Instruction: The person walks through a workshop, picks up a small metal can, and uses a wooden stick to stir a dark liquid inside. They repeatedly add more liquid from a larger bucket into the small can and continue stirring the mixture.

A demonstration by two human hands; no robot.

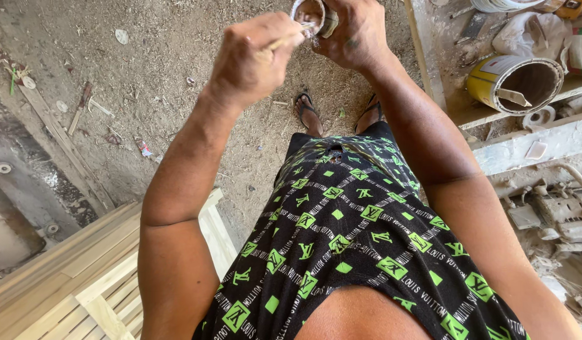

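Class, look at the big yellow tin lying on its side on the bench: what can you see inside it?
Inside the yellow tin a pale flat stick pokes out against dark, stained walls. The tin's far end is in shadow, so any contents there cannot be seen.

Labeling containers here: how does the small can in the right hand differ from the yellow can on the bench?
The small can is held up in the right hand, while the yellow can lies tipped on its side on the workbench. The small can looks much smaller. The left hand works a thin stick into the small can; the yellow can holds a flat stick, untouched. Both are open round cans.
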